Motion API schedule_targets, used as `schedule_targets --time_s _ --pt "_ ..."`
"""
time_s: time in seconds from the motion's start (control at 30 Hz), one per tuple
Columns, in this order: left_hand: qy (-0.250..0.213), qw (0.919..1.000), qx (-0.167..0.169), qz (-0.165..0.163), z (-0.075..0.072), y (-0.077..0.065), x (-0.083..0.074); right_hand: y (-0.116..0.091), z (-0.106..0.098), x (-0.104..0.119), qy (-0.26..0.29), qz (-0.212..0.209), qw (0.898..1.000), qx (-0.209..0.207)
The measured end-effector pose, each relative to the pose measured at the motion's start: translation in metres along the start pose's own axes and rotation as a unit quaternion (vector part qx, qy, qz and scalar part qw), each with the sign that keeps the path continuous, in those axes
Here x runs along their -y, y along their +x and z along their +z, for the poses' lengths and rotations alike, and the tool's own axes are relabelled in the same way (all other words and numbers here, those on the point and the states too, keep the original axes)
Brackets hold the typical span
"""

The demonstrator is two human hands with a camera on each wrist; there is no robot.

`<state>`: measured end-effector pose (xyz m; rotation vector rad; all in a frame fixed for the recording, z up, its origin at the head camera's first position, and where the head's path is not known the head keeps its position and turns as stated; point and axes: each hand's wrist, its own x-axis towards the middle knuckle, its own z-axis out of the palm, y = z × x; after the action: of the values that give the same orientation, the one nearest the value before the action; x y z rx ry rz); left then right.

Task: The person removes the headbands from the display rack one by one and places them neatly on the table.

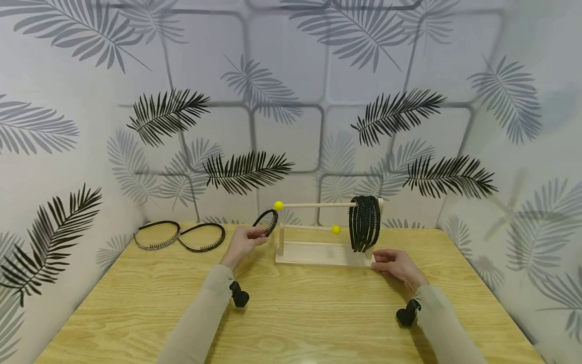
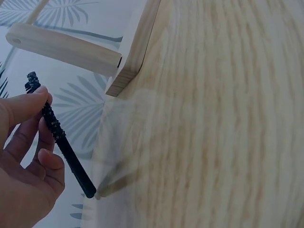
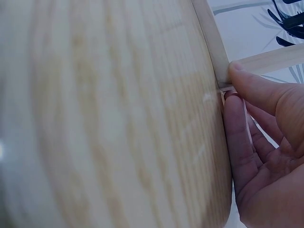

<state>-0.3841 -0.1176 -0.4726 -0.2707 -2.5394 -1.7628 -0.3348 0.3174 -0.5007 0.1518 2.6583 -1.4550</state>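
Note:
My left hand (image 1: 244, 244) pinches a black headband (image 1: 275, 218) with comb teeth, close to the left end of a wooden rack. In the left wrist view, thumb and fingers grip the headband (image 2: 72, 160) along its sparkly, bumpy part. The rack's pale base (image 1: 318, 254) carries an upper rod (image 1: 318, 205) tipped with a yellow ball (image 1: 279, 206) and a lower rod ending in another yellow ball (image 1: 336, 229). Several black headbands (image 1: 365, 225) hang bunched at the rack's right end. There my right hand (image 1: 400, 265) pinches the base corner (image 3: 221, 76) between thumb and fingers.
Two more headbands lie on the table (image 1: 291, 308) at left: a greyish-toothed one (image 1: 159, 246) and a dark one (image 1: 204, 248), their ends close together. Behind the table's back edge rises a leaf-patterned wall (image 1: 291, 136), with similar walls at both sides.

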Motion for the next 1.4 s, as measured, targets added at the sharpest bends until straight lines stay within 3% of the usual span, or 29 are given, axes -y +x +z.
schedule_targets --time_s 0.2,0.8,1.17,1.4 --pt "-0.001 0.9998 -0.01 -0.017 -0.001 0.004 0.007 -0.001 -0.001 0.001 0.007 -0.006 1.0 -0.002" --pt "0.099 0.9946 -0.025 -0.02 -0.001 0.008 0.022 0.0 0.001 0.0 0.007 -0.013 1.0 0.0" --pt "0.083 0.9949 -0.03 -0.049 -0.005 0.008 0.032 0.0 0.001 0.0 0.008 -0.005 1.0 -0.001" --pt "0.08 0.994 -0.039 -0.063 -0.007 0.004 0.031 0.0 0.001 -0.001 0.024 -0.004 1.0 0.003"
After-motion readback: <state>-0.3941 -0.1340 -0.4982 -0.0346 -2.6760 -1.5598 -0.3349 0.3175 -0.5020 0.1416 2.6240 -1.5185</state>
